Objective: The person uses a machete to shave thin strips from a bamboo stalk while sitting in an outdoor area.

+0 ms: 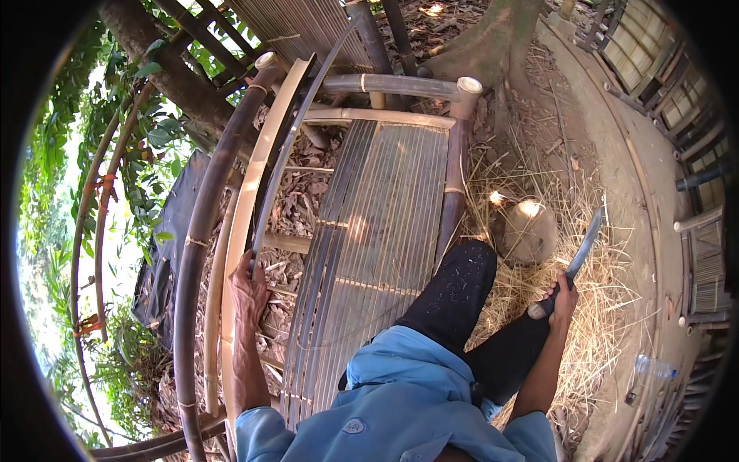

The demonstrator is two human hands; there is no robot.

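Observation:
My left hand is closed around the lower end of a long, thin dark bamboo strip, which rises away from me and bends to the right at its far tip. Right beside that strip runs a pale split bamboo length; whether my fingers touch it too, I cannot tell. On the other side, my right hand grips the dark handle of a large knife, its blade pointing up and away from my leg. Below the blade, pale bamboo shavings cover the ground.
I sit on a slatted bamboo bench with thick pole rails. A round wooden block stands by my knee. Far off are a tree trunk and bamboo walling. A clear plastic bottle lies at the right.

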